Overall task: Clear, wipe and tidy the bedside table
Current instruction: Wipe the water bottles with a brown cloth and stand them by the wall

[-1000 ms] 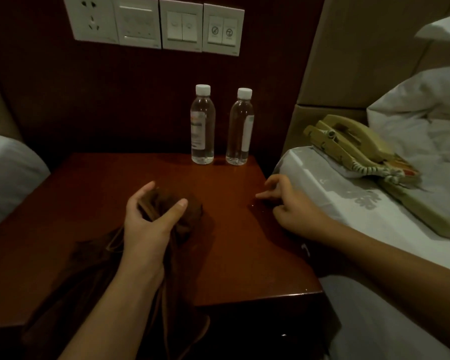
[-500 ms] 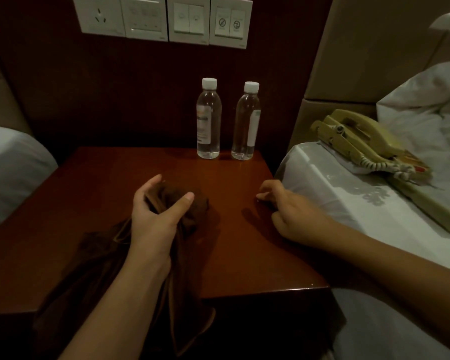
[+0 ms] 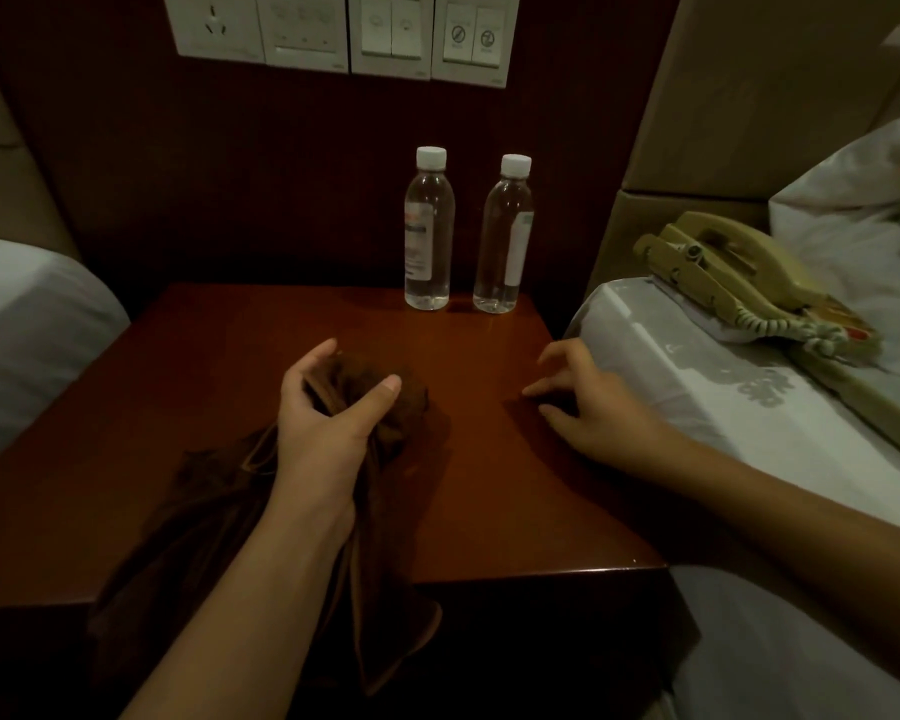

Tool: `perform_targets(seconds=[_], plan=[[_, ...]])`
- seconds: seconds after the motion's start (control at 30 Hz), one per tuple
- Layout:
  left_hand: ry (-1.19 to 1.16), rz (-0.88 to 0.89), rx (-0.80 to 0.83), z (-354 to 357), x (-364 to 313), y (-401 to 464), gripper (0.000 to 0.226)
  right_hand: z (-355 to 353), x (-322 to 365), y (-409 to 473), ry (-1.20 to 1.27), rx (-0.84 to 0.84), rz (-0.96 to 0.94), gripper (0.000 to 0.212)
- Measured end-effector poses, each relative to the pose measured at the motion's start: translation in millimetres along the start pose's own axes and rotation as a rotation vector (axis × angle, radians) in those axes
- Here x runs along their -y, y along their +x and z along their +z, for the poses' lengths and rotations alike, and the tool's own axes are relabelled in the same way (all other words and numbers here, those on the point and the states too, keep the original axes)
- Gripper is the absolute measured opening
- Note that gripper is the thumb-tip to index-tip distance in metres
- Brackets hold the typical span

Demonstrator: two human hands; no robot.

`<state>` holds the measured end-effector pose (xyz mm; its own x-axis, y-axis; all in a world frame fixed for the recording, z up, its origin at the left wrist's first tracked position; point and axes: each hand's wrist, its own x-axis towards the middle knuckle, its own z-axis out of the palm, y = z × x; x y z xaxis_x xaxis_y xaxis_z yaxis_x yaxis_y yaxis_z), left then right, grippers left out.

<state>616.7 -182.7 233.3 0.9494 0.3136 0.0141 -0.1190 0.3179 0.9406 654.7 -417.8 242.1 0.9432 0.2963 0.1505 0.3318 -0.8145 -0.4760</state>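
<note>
The bed on the right [image 3: 697, 397], covered in a white sheet, ran out of the picture at the right and lower edges, so only its near corner and a rumpled pillow [image 3: 853, 200] showed. A second bed [image 3: 27, 324] on the left was cut off by the frame, too. Between them stood the reddish-brown wooden worktop [image 3: 230, 356], its front left corner lost in shadow and under cloth. A dark brown cloth [image 3: 188, 501] lay across the worktop's front left part and hung over its front edge; in the dim light its folds and outer limits were hard to make out, and the forearm hid part of it. A beige telephone [image 3: 723, 262] lay on the right bed near the headboard, its handset tilted and its coiled cord beside it; what it lay on was unclear. Two clear, white-capped water bottles stood upright at the back of the worktop, close together but apart: the left bottle [image 3: 429, 236] and the right bottle [image 3: 505, 241]. The left hand [image 3: 328, 418] was closed around a bunched part of the cloth, thumb on top, pressing it to the worktop. The right hand [image 3: 588, 402] held nothing, its fingers loosely curled with the tips at the worktop's right edge; whether they touched the wood could not be told.
</note>
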Motion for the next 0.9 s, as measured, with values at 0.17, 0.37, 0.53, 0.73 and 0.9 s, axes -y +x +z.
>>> perform_targets(seconds=[0.17,0.37,0.53,0.73,0.9], plan=[[0.005,-0.004,-0.001,0.1,-0.1,0.3,0.063,-3.7,-7.7,7.0,0.507,-0.016,0.286,0.045],[0.013,0.008,-0.007,-0.2,0.5,1.1,0.064,-7.3,-9.3,12.6,0.664,-0.038,0.379,0.05],[0.008,0.002,-0.007,0.5,0.9,1.4,0.064,-3.2,-3.9,5.4,-0.045,0.006,0.022,0.051],[0.0,-0.005,-0.009,0.5,0.9,0.9,0.063,0.0,0.6,9.5,-0.131,-0.017,-0.042,0.061],[0.01,0.001,-0.012,0.1,2.4,2.2,0.062,2.1,-1.0,6.2,-0.184,0.039,-0.054,0.059]])
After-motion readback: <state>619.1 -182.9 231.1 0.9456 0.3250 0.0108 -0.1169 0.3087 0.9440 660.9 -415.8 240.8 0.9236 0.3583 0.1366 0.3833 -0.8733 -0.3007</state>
